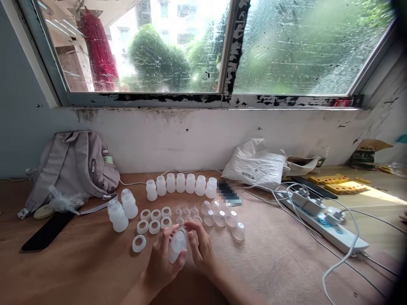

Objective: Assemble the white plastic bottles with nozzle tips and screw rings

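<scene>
My left hand (pixel 165 256) is wrapped around a small translucent white baby bottle (pixel 178 245), held upright above the table. At the bottle's mouth sits a clear nipple (pixel 181 228), where the curved fingertips of my right hand (pixel 200 245) meet those of my left. The right fingers partly hide that contact. Just beyond my hands lie several clear nipples (pixel 186 211). White screw rings (pixel 154 226) are laid out to their left, and clear domed caps (pixel 220 219) to their right.
A row of white bottles (pixel 180 183) stands behind the small parts, with more bottles (pixel 118 216) at the left. A grey backpack (pixel 74 161) and black phone-like slab (pixel 47 232) lie farther left. On the right are a silver bag (pixel 256 163) and a power strip (pixel 330 231) with loose cables.
</scene>
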